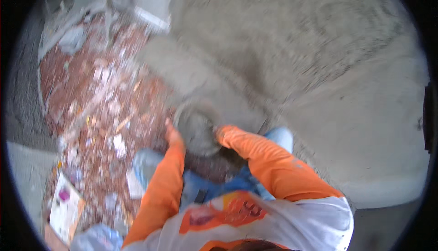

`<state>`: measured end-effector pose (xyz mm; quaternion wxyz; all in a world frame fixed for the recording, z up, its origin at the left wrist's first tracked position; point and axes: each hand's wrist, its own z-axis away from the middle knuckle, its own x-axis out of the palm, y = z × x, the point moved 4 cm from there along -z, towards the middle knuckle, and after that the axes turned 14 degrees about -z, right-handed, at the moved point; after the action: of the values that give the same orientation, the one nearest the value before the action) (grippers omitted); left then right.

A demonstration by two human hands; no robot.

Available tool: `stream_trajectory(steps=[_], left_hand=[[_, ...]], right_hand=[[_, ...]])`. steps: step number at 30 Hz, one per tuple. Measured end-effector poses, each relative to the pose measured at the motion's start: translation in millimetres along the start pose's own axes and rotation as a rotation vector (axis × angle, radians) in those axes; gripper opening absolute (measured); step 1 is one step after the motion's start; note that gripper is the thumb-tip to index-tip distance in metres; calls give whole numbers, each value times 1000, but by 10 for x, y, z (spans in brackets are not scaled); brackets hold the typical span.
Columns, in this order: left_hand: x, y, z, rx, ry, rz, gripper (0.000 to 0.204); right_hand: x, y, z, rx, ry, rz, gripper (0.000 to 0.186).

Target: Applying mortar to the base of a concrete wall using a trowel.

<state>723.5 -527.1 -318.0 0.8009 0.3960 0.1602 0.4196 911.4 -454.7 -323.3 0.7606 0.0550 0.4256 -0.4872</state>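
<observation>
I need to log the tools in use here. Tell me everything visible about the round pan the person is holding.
The pan is round, shallow, grey and cement-caked, blurred. It is held low between the knees, by the edge of the grey mortar bed. The left hand grips its left rim; the right hand is at its right rim, mostly hidden.

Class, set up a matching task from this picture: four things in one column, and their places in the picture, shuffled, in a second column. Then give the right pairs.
Things:
1. round grey pan of wet mortar
2. smooth grey cement slab
3. flat white and pink printed carton
4. red floor strewn with white rubble

Places:
A. lower left corner
B. centre, between both hands
C. upper right
D. left side

Pairs: 1-B, 2-C, 3-A, 4-D
</observation>
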Motion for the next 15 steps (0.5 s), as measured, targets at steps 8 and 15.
stream_trajectory(steps=[8,15], left_hand=[[-88,-272,-367,168,148,-183,76],[-44,-395,-455,182,105,10,70]], right_hand=[[-240,23,631,249,-220,-841,35],[-348,152,146,82,-31,31,38]])
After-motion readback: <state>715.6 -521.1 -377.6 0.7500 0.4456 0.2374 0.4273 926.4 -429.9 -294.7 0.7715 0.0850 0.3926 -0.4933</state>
